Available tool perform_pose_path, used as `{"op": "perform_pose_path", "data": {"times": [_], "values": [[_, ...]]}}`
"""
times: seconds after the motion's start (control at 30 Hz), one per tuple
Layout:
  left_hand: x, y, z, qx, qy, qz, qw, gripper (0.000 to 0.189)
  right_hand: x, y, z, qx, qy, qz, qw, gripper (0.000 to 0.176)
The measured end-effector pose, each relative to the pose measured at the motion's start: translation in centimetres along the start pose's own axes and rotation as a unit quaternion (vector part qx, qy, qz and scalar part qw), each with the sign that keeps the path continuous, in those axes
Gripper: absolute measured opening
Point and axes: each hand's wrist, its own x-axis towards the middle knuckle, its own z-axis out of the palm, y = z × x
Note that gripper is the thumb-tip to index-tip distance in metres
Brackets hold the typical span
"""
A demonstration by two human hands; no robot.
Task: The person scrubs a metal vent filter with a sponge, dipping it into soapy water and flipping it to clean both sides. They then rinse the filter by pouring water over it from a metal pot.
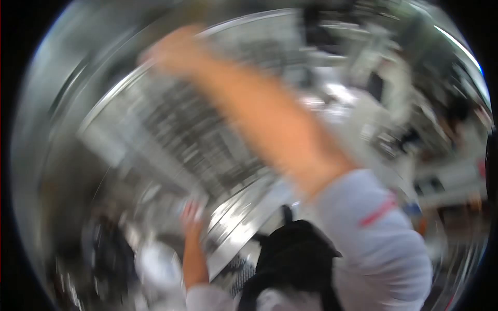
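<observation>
The whole view is smeared by motion. My right arm, in a white short sleeve with a red stripe, reaches up and to the left. My right hand (174, 49) is at the upper rim of a large shiny metal panel (171, 129); its grip is too blurred to read. My left hand (192, 215) is raised at the panel's lower edge, its fingers blurred too. A black shape (295, 254) sits low between my arms; I cannot tell what it is.
A curved metal rim (249, 217) runs below the panel. Behind it, on the right, are blurred white and dark workshop shapes (415, 135). Dark clutter (109, 249) lies at the lower left.
</observation>
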Motion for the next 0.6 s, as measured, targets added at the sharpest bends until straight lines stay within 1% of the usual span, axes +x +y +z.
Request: {"op": "perform_pose_path", "data": {"times": [0.03, 0.07, 0.1, 0.13, 0.17, 0.2, 0.23, 0.27, 0.3, 0.33, 0.37, 0.4, 0.43, 0.5, 0.53, 0.57, 0.6], "values": [[-4.9, -1.4, 4.6, -0.027, -0.059, -0.038, 0.997, 0.042, -0.3, -1.8, -3.1, -0.070, -0.080, 0.048, 0.993, 0.031], [-6.2, -0.5, 6.7, -0.139, 0.056, 0.010, 0.989, 0.042, -0.5, -2.7, -5.4, -0.099, -0.129, 0.075, 0.984, 0.033], [-5.5, 0.4, 7.2, -0.210, -0.037, -0.065, 0.975, 0.042, 0.8, -2.0, -3.6, -0.116, -0.142, 0.172, 0.968, 0.042], [-4.4, 1.7, 7.8, -0.044, 0.050, 0.023, 0.998, 0.037, 0.0, -1.8, -4.9, -0.105, -0.124, 0.157, 0.974, 0.053], [-4.5, 1.8, 7.7, -0.097, 0.013, -0.034, 0.995, 0.049, -0.7, -1.4, -5.5, -0.098, -0.135, 0.161, 0.973, 0.056], [-4.5, -1.6, 5.9, -0.140, -0.020, -0.099, 0.985, 0.061, 1.4, -3.2, -4.2, -0.085, -0.126, 0.154, 0.976, 0.056], [-1.7, -3.9, 6.5, -0.098, 0.089, -0.077, 0.988, 0.053, 1.1, -2.4, -4.4, -0.075, -0.115, 0.152, 0.979, 0.057], [0.3, -5.4, 6.9, -0.054, 0.188, -0.056, 0.979, 0.045, 0.3, -1.3, -4.6, -0.077, -0.112, 0.160, 0.978, 0.057], [6.1, -4.6, 2.6, -0.163, 0.304, -0.106, 0.933, 0.030, 0.3, -1.3, -4.5, -0.078, -0.124, 0.163, 0.976, 0.057], [13.7, -1.6, -6.5, 0.110, 0.362, 0.066, 0.923, 0.024, 0.3, -1.5, -5.0, -0.079, -0.133, 0.164, 0.974, 0.057], [18.0, -3.1, -9.8, 0.087, 0.446, 0.118, 0.883, 0.023, 0.4, -1.4, -4.9, -0.083, -0.132, 0.169, 0.973, 0.057], [22.0, -1.6, -14.6, 0.204, 0.465, 0.141, 0.850, 0.026, 0.2, -1.3, -5.4, -0.082, -0.127, 0.171, 0.974, 0.057], [26.0, 2.4, -19.7, 0.222, 0.421, 0.148, 0.867, 0.029, 0.1, -1.5, -6.1, -0.086, -0.125, 0.167, 0.974, 0.059], [30.9, 0.5, -20.8, 0.260, 0.287, 0.081, 0.918, 0.036, 0.1, -1.9, -5.2, -0.076, -0.125, 0.158, 0.977, 0.060], [30.9, -0.3, -19.8, 0.258, 0.302, 0.062, 0.916, 0.036, 0.3, -1.4, -4.2, -0.078, -0.115, 0.154, 0.978, 0.052], [30.9, -1.1, -17.2, 0.256, 0.322, 0.045, 0.910, 0.037, 0.6, -0.5, -4.1, -0.085, -0.102, 0.150, 0.980, 0.045], [27.7, -3.6, -12.9, 0.233, 0.287, 0.029, 0.929, 0.039, 0.5, 0.2, -5.0, -0.113, -0.139, 0.119, 0.977, 0.035]]}}
